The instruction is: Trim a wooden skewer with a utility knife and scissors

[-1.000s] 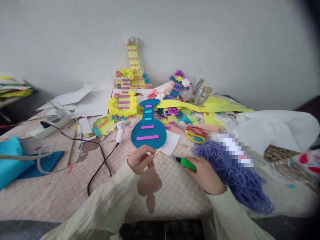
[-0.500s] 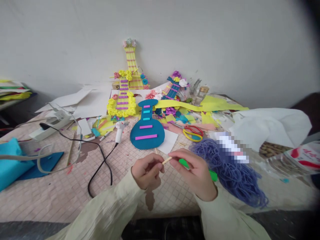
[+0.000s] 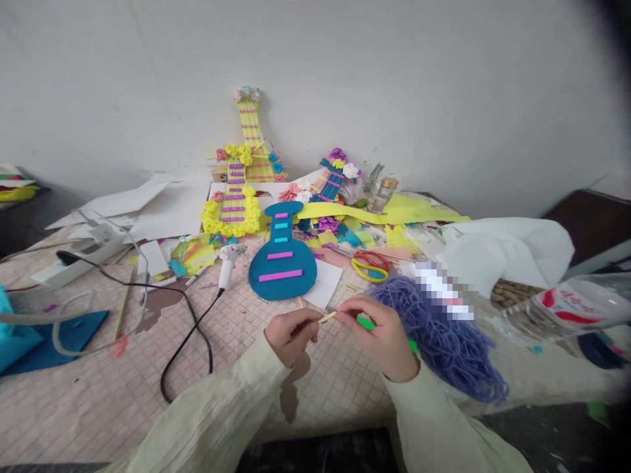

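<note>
A short, thin wooden stick is pinched between my two hands just above the table. My left hand grips its left end with thumb and fingertips. My right hand closes on the other end. Beyond the hands lies a blue guitar-shaped cutout with purple and light-blue strips across it. Something bright green shows partly behind my right hand. To the cutout's left rests a white glue gun with a black cord.
Purple yarn lies in a heap at right, near yellow-and-red-handled scissors and a plastic jar. Decorated paper guitars lean at the back wall. A power strip sits at left; a yellow paper strip crosses behind the cutout.
The view has shifted a little, so the table's things sit further left in it. Both hands keep hold of the stick, with hardly any change of pose.
</note>
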The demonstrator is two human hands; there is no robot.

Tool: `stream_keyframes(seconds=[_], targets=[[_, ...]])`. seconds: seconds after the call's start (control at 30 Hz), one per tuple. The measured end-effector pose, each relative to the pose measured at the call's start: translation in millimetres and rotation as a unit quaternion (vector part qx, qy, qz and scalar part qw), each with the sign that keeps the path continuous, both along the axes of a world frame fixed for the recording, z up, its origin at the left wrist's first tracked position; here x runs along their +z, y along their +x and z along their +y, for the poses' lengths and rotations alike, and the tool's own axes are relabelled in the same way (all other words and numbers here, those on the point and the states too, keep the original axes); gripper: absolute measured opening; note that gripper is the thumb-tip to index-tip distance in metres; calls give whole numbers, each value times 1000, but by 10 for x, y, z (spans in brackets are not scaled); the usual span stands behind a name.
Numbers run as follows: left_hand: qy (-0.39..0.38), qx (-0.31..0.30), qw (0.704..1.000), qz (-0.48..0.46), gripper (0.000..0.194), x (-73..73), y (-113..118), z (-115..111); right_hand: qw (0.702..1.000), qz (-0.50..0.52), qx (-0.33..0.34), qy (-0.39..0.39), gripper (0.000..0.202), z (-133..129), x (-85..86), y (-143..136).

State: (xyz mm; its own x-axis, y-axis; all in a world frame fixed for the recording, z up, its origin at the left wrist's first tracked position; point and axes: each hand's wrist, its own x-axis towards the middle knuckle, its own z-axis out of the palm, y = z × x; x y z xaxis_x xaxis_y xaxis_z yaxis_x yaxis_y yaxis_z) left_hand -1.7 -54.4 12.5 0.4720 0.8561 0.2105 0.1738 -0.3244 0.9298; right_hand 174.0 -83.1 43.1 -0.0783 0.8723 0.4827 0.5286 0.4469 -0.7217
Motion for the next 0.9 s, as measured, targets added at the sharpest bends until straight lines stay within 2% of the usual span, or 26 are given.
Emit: stream_keyframes(seconds=[0.1, 0.27, 0.37, 0.47, 0.6, 0.77, 0.9], targets=[[-35, -8, 999, -18, 21, -2, 0, 33, 1000, -19, 4, -14, 11, 25, -19, 38], [-80, -3, 995, -58, 21, 30, 8, 154, 993, -113, -22, -40, 19, 135, -43, 186], [-109, -3, 989, -100, 24, 12, 51, 338, 985, -156, -52, -59, 28, 228, -87, 384], [-135, 7, 979, -151, 29, -33, 125, 573, 970, -201, -112, -77, 32, 361, -132, 613], [-148, 24, 966, -212, 33, -127, 224, 784, 946, -254, -171, -103, 22, 682, -161, 808], [-163, 30, 949, -270, 36, -273, 224, 789, 910, -330, -168, -188, 26, 1211, -223, 841], [-168, 37, 937, -304, 35, -314, 144, 802, 871, -371, -185, -263, 30, 1492, -311, 865]])
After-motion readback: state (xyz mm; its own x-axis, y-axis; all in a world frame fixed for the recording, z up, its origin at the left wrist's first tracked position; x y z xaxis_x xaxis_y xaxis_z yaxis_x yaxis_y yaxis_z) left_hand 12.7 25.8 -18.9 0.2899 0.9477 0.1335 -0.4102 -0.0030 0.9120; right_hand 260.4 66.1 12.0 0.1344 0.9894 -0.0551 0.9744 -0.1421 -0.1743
